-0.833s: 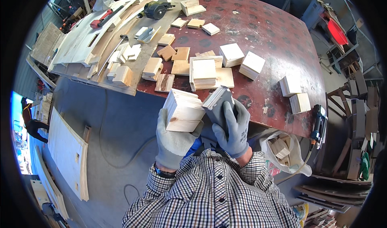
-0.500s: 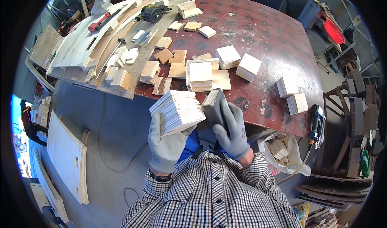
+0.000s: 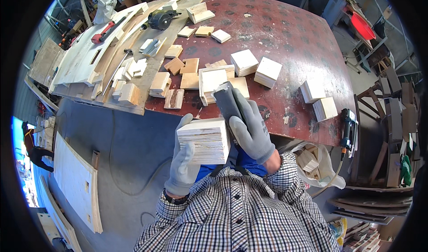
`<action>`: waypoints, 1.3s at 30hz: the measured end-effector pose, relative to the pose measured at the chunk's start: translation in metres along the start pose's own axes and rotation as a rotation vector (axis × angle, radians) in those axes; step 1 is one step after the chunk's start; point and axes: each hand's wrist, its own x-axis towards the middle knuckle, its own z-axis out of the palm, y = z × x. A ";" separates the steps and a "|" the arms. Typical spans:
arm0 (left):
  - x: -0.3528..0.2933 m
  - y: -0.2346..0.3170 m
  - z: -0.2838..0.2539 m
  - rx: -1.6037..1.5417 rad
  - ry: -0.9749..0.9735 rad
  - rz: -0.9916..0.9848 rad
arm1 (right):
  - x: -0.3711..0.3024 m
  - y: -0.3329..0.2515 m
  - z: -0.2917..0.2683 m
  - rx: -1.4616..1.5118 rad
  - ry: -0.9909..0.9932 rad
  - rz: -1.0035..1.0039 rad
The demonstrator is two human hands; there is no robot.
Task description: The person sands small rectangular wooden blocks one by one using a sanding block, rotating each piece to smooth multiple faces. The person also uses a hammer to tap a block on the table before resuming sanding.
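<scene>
In front of my chest, my gloved left hand is closed around a stack of square plywood pieces, its layered edges turned up toward me. My right hand, gloved in grey too, grips a dark grey sanding block. The block is tilted upright beside the stack's right side; whether they touch I cannot tell. Just beyond, on the red-brown table, stands another stack of plywood squares, partly hidden by the sanding block.
Several small wood blocks are scattered over the table. A black power tool with a hose sits at its right edge. A white sack of offcuts stands below. Long boards, a circular saw and a red tool lie at the left.
The plywood stack has come down closer to me and turned, and my left fingers have shifted on it. My right hand has tipped the sanding block up beside the stack.
</scene>
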 end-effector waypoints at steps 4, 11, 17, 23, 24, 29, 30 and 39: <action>0.009 -0.005 -0.005 -0.050 0.083 0.010 | -0.032 -0.017 0.008 0.143 0.023 -0.139; 0.004 0.001 -0.003 0.110 0.032 -0.024 | -0.005 0.018 0.019 0.265 0.048 0.260; 0.008 0.006 0.014 0.200 0.130 0.006 | -0.021 -0.001 0.016 0.601 0.188 0.174; 0.009 -0.004 -0.005 0.336 0.298 0.098 | -0.038 -0.027 0.013 -0.274 0.030 -0.147; 0.010 -0.004 -0.006 0.340 0.301 0.111 | -0.045 -0.031 0.014 -0.393 -0.001 -0.201; 0.018 0.003 0.004 0.279 0.345 0.053 | -0.043 -0.016 0.016 -0.505 0.090 -0.214; 0.019 0.005 0.007 0.265 0.346 0.041 | -0.031 -0.021 0.010 -0.532 0.107 -0.208; 0.008 -0.009 -0.009 0.547 0.127 0.168 | -0.014 -0.006 0.001 0.319 -0.033 0.080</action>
